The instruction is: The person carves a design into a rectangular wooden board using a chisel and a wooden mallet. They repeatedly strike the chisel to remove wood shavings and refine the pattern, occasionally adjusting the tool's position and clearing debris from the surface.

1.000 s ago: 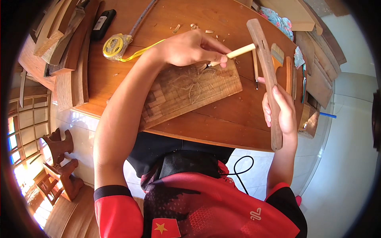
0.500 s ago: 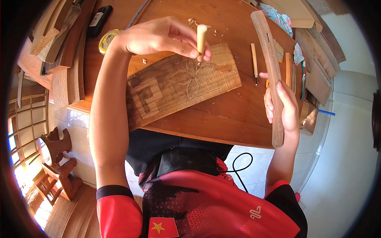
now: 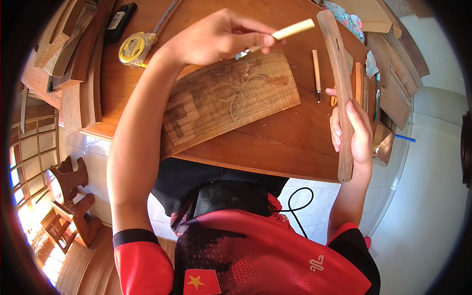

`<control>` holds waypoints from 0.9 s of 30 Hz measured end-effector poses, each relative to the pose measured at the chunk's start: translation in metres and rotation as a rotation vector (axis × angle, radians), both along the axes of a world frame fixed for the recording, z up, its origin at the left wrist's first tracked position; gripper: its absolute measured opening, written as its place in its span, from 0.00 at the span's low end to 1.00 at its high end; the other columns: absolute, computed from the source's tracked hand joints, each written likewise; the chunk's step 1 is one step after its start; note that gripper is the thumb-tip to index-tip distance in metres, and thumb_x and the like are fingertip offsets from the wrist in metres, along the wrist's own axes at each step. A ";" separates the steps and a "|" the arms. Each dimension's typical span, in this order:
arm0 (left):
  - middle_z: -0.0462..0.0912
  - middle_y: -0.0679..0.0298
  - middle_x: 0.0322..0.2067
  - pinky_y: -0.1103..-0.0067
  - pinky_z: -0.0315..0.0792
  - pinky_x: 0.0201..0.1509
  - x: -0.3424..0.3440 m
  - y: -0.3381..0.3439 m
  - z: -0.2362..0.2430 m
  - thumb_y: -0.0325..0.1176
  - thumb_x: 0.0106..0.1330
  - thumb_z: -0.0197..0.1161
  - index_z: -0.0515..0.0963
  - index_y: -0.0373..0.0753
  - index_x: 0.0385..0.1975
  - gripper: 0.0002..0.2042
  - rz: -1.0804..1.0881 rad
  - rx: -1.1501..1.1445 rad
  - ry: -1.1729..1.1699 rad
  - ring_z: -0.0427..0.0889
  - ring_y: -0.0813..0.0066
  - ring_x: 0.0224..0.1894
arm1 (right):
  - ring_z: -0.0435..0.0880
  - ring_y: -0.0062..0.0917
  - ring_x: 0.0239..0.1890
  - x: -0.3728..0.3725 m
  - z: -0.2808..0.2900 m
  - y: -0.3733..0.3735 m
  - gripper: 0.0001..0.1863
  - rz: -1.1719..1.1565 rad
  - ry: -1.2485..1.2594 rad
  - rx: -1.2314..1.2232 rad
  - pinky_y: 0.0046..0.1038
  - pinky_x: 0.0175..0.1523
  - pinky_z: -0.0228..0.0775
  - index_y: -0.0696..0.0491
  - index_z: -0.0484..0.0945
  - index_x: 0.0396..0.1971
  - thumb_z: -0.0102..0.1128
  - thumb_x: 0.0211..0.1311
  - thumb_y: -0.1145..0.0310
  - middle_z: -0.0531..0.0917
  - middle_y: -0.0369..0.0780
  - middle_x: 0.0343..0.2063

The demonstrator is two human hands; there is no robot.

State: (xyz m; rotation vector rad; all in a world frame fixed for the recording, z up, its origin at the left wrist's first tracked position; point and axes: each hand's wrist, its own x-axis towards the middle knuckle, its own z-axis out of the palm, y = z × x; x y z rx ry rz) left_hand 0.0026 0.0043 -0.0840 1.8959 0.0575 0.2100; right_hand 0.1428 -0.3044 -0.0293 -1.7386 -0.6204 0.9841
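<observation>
A wood carving chisel [image 3: 297, 29] with a pale handle is pinched in the fingers of my left hand [image 3: 221, 42]. It tilts, its handle pointing up and right and its metal blade down and left, above the far edge of a carved wooden board [image 3: 196, 132]. Flower-like lines are cut into the board, which lies at an angle on the table [image 3: 275, 152]. At the right, my right hand [image 3: 361, 132] grips a long, worn wooden bar [image 3: 340, 73] by its lower part. The bar stands clear of both the board and the chisel.
Another chisel [image 3: 316, 73] lies right of the board. A yellow tape measure [image 3: 136, 48] and a black case [image 3: 120, 23] are at the far left, beside stacked wood pieces [image 3: 88, 98]. A patterned cloth [image 3: 344, 20] and more boards [image 3: 393, 81] sit at the right.
My left hand has lifted the chisel off the carved flower lines, up and away, and tipped it from upright to slanted. The bar in my right hand has hardly moved.
</observation>
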 end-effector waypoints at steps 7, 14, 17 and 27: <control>0.86 0.70 0.33 0.81 0.72 0.40 0.001 0.009 0.002 0.44 0.78 0.59 0.85 0.38 0.54 0.18 0.090 0.062 -0.023 0.73 0.82 0.31 | 0.70 0.14 0.14 -0.013 -0.008 0.010 0.14 -0.088 0.022 0.071 0.18 0.18 0.63 0.56 0.73 0.51 0.55 0.78 0.62 0.80 0.40 0.26; 0.88 0.68 0.35 0.82 0.73 0.41 0.006 0.037 -0.023 0.41 0.76 0.59 0.84 0.33 0.52 0.18 0.568 0.110 -0.044 0.77 0.85 0.35 | 0.90 0.32 0.30 -0.040 -0.016 0.076 0.14 0.220 -0.523 0.050 0.35 0.36 0.79 0.60 0.69 0.44 0.63 0.71 0.69 0.90 0.45 0.34; 0.89 0.66 0.36 0.80 0.76 0.43 0.004 0.050 -0.031 0.41 0.75 0.59 0.84 0.34 0.53 0.18 0.641 0.213 0.080 0.80 0.83 0.35 | 0.90 0.41 0.33 -0.051 -0.005 0.104 0.16 0.244 -0.566 -0.029 0.36 0.37 0.79 0.63 0.69 0.45 0.63 0.69 0.69 0.90 0.47 0.36; 0.91 0.63 0.38 0.73 0.79 0.48 0.005 0.035 -0.028 0.43 0.71 0.59 0.84 0.37 0.53 0.20 0.710 0.256 0.069 0.88 0.70 0.37 | 0.86 0.25 0.29 -0.055 -0.008 0.120 0.16 0.244 -0.461 -0.027 0.29 0.38 0.77 0.62 0.71 0.52 0.60 0.68 0.73 0.91 0.42 0.39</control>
